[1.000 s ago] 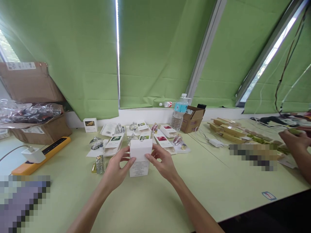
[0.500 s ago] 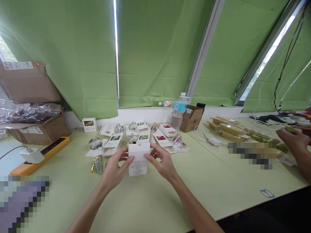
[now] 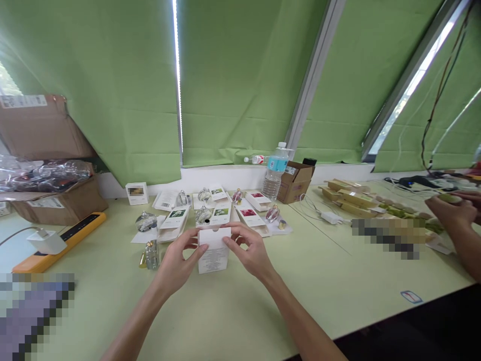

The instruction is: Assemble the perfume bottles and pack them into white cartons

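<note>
Left hand [image 3: 179, 261] pinches the left side of a white box [image 3: 213, 260], its thumb on the near face and its fingers bent round the side; the right hand [image 3: 251, 250] grips the upper right corner, thumb in front, other fingers behind. The white box stands upright on the table [image 3: 225, 321], between the hands, fine print on its lower face and a rounded notch in its top edge.

Just behind it sit a clear bottle [image 3: 203, 214] and a green-pictured box [image 3: 221, 214]. Right of these is a red-pictured box [image 3: 251, 218], with a pink bottle [image 3: 272, 213] and a gold cap [image 3: 282, 224] near it. Left of the hands, a tall bottle [image 3: 152, 254] stands beside a second cap [image 3: 143, 259]; a round bottle [image 3: 146, 221] rests on white paper [image 3: 141, 236] behind them.

Farther out, an orange power strip [image 3: 22, 264] lies at left, and a water bottle [image 3: 273, 184] stands next to a carton [image 3: 296, 188] by the wall. At far right, another person's hand [image 3: 451, 213] holds something pale green, too small to make out.
</note>
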{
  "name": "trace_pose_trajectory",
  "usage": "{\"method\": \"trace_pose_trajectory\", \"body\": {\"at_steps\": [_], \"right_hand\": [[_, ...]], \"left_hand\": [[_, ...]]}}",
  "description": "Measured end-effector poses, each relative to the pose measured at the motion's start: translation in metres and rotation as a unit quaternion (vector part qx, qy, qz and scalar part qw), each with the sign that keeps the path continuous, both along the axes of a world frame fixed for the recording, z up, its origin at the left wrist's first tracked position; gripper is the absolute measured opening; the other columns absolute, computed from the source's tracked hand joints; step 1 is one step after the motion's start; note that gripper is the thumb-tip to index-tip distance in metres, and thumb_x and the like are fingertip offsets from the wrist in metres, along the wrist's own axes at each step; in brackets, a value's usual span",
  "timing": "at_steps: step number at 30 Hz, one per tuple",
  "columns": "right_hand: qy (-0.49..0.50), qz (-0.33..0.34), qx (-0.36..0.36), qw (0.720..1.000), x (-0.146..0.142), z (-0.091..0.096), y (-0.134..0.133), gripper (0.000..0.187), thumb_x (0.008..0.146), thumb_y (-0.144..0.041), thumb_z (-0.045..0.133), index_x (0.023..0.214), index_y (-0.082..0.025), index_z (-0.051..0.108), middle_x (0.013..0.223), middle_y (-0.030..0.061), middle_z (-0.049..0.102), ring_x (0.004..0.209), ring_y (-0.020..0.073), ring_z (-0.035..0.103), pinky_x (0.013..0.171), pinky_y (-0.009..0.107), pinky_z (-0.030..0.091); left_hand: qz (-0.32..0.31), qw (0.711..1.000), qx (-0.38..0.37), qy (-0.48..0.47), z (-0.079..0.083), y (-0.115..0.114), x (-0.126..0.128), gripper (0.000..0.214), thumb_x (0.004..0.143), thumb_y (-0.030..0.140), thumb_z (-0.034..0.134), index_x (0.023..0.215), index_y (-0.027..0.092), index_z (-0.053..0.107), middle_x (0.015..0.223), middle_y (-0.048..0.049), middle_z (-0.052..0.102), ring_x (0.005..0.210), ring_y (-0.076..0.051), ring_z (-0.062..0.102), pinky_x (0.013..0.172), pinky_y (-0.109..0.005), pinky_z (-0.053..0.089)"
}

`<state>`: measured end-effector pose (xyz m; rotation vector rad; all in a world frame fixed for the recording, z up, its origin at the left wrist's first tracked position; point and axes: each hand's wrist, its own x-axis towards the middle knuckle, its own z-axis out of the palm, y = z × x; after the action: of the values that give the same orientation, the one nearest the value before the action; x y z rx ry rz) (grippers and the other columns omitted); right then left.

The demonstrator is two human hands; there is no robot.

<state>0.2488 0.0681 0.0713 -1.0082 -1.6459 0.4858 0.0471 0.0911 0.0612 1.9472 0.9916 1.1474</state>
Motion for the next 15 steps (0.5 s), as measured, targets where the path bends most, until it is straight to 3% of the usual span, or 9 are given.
{"method": "trace_pose_trajectory", "body": {"at_steps": [8, 15], "right_hand": [[-0.006, 0.003, 0.013, 1.000, 0.0019, -0.0006, 0.0009, 0.017, 0.086, -0.032, 0.059, 0.073, -0.020, 0.059, 0.109, 0.0080, 0.064, 0.084, 0.0191, 0.061, 0.060, 0.029, 0.049], [-0.018, 0.008, 0.020, 1.000, 0.0018, -0.0032, 0.0028, 0.009, 0.085, -0.030, 0.059, 0.085, -0.022, 0.064, 0.108, 0.0084, 0.063, 0.081, 0.0184, 0.060, 0.057, 0.029, 0.048]], "left_hand": [[0.009, 1.000, -0.007, 0.008, -0.0017, 0.0001, -0.0008, 0.034, 0.087, 0.039, 0.055, 0.119, 0.028, 0.052, 0.120, -0.0039, 0.062, 0.098, -0.020, 0.063, 0.087, -0.037, 0.053], [0.022, 0.999, -0.002, 0.026, -0.0049, 0.0023, -0.0020, 0.031, 0.086, 0.042, 0.056, 0.113, 0.029, 0.057, 0.120, -0.0032, 0.061, 0.092, -0.020, 0.065, 0.082, -0.037, 0.055]]}}
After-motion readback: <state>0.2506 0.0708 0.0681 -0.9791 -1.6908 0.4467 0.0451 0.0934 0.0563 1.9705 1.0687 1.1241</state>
